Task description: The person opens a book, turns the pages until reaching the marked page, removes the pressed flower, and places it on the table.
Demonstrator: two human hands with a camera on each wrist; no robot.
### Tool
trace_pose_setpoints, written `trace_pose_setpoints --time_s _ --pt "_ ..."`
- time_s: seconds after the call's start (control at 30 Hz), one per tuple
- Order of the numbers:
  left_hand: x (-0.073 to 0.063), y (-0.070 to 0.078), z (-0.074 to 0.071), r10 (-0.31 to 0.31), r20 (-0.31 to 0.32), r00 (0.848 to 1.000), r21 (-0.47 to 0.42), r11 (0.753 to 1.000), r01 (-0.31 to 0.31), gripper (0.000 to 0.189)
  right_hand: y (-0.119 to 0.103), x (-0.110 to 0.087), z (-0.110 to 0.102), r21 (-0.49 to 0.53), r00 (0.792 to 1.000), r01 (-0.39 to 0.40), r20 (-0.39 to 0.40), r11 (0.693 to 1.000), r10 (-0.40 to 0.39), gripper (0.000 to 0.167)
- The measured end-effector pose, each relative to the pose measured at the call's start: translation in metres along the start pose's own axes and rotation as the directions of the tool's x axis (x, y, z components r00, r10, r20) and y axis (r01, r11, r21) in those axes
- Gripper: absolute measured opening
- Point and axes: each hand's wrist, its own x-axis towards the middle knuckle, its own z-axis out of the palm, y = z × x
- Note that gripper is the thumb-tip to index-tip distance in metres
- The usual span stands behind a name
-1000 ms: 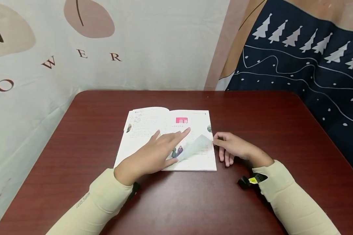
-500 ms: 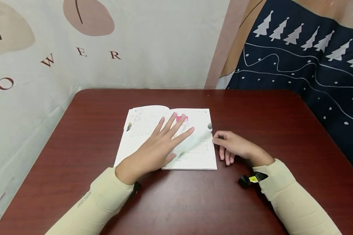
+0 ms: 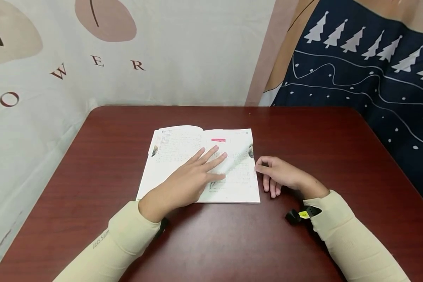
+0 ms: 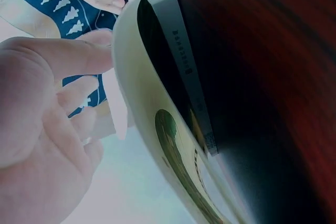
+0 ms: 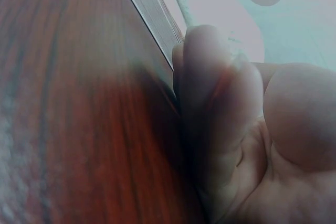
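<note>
An open book (image 3: 155, 176) lies on the table. My left hand (image 3: 185, 180) is over its middle and right page, fingers straight and spread, thumb reaching right. Beside those fingers a loose leaf (image 3: 237, 148) bows up, its fold running diagonally over the right page. In the left wrist view, the thumb of the left hand (image 4: 47, 114) meets the curved page edge, above the book's spine (image 4: 181, 51). My right hand (image 3: 285, 176) pinches at the book's right edge with thumb and index finger, the other fingers bent down. The right wrist view has its fingertips against the page block (image 5: 152, 14).
The dark red tabletop (image 3: 225, 243) extends around the book on all sides. Behind it hangs a pale printed cloth (image 3: 197, 58), with a navy cloth (image 3: 366, 86) patterned with white trees to the right. A black strap with a yellow tag (image 3: 304, 214) sits at the right wrist.
The left hand's fingers spread wide, then drew closer to the page. The leaf's folded corner has moved up and outward, covering part of the pink heading. The right hand stays put.
</note>
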Motion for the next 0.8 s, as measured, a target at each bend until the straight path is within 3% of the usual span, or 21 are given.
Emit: trace_pose_setpoints --time_s 0.2,0.47,0.8 --pt "-0.0022 -0.0011 0.0014 -0.018 0.028 0.999 -0.017 1.0 0.019 0.051 0.0018 0.0002 0.0011 0.002 1.0 -0.007 0.003 1.0 0.007 0.026" --pt "-0.0036 -0.002 0.0029 -0.06 0.051 0.997 -0.055 0.997 0.063 0.038 0.001 0.0008 0.0018 0.011 1.0 -0.016 0.008 1.0 0.016 0.026" --pt "-0.004 -0.0024 0.0019 -0.078 0.047 0.996 -0.026 0.996 0.08 0.037 0.0012 0.0014 0.0002 -0.049 1.0 0.011 -0.009 0.999 -0.011 0.024"
